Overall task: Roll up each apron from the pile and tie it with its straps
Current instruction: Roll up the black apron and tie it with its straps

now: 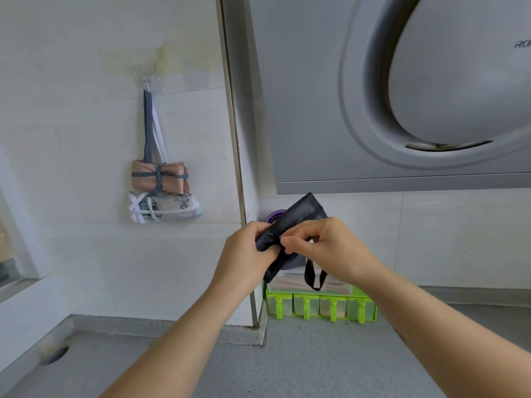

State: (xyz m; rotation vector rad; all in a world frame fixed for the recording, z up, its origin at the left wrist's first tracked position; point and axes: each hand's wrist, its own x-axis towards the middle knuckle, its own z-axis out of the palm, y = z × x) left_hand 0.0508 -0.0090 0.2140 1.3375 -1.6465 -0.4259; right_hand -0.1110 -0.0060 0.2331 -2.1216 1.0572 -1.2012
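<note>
Being held in the air above the desk point(287, 363), one black rolled apron point(298, 215) lies between both grips. The left grip point(244, 254) is curled round the roll's lower end. The right grip point(330, 248) is closed in a pinch at the roll's middle, just beside the left. One black strap loop point(309, 272) hangs below the right grip. Two further aprons, rolled and tied, are hung from one wall hook point(147, 84), well apart to the left: one tan apron point(143, 175) bound with grey straps, and one white patterned apron point(169, 206) directly beneath, touching it. One green seasoning rack point(316, 307) with four compartments is seen on the desk behind the grips.
</note>
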